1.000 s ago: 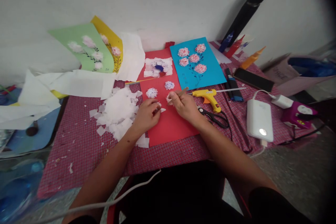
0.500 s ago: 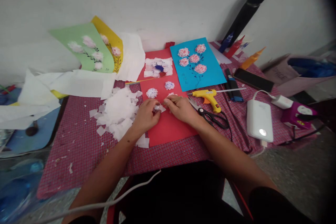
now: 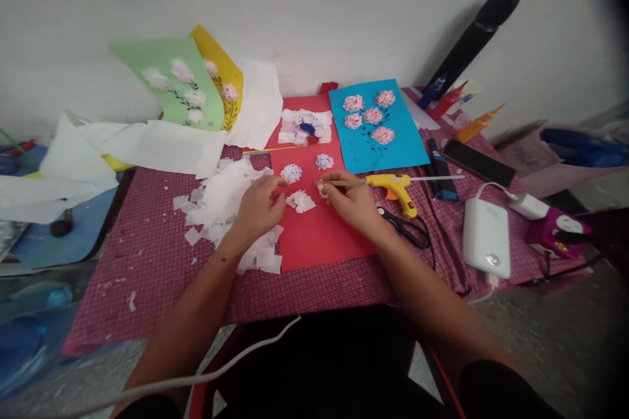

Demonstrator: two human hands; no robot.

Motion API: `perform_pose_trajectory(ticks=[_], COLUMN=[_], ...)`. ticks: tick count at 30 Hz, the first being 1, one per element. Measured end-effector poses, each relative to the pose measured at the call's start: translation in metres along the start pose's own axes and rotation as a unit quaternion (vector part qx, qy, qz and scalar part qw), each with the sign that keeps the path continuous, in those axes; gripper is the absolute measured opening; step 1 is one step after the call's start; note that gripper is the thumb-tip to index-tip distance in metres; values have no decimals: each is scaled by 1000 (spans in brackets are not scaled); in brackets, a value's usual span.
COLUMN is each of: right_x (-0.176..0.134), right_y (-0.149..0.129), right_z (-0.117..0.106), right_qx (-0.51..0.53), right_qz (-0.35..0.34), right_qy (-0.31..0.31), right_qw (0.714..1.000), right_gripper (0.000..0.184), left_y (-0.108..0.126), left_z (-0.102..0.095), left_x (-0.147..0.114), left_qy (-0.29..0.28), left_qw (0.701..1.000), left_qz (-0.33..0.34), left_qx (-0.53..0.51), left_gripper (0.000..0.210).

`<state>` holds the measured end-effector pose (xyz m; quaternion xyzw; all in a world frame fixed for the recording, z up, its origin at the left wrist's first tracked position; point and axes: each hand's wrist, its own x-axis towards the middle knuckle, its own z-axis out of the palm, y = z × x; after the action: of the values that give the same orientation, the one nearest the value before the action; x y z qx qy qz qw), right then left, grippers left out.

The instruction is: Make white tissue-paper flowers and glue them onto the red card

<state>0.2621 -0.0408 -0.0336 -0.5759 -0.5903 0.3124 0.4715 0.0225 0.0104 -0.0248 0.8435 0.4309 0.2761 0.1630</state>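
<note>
My right hand [image 3: 350,200] grips a thin wooden stick [image 3: 346,183] above the red paper sheet [image 3: 322,239]. A small white paper flower [image 3: 323,191] is partly hidden by its fingers. My left hand [image 3: 259,206] is at the sheet's left edge, thumb and forefinger apart, nothing visible between them. Just right of it, a loose white tissue flower [image 3: 301,201] lies on the red sheet. Two blue-speckled paper flowers [image 3: 291,173] sit farther up the sheet. A heap of white tissue squares [image 3: 228,193] spreads beside and behind my left hand.
A yellow glue gun [image 3: 396,186] and black-handled scissors [image 3: 407,226] lie right of my right hand. Behind are a blue flower card [image 3: 407,137] and paint-stained tissue [image 3: 307,124]. A white power bank [image 3: 486,236] with cables stands at right. Green card [image 3: 147,55] leans on the wall.
My left hand has drawn left, away from the tissue flower, which now lies uncovered on the red sheet. My right hand has shifted slightly right, and the stick in it now shows clearly.
</note>
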Motion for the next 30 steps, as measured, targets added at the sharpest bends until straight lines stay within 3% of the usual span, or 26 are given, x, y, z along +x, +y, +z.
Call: perform_pose_trajectory(ticks=[3, 7, 15, 26, 30], right_x=[-1, -4, -9, -11, -12], right_y=[-1, -4, -1, -1, -5], right_z=[-1, -5, -1, 1, 2], right_qx=[-14, -58, -102, -106, -86], right_qz=[-22, -62, -92, -105, -114], right_qy=[16, 28, 26, 19, -19], right_qw=[1000, 996, 990, 989, 990], right_gripper=[26, 29, 31, 30, 28], left_y=[-12, -21, -17, -14, -12], left_z=[-7, -8, 5, 2, -3], left_x=[-1, -4, -5, -3, -3], left_qy=[-69, -130, -112, -112, -134], left_qw=[997, 990, 988, 993, 990], left_qz=[2, 34, 42, 32, 28], left_qx=[16, 32, 93, 8, 19], left_gripper=[16, 23, 14, 16, 19])
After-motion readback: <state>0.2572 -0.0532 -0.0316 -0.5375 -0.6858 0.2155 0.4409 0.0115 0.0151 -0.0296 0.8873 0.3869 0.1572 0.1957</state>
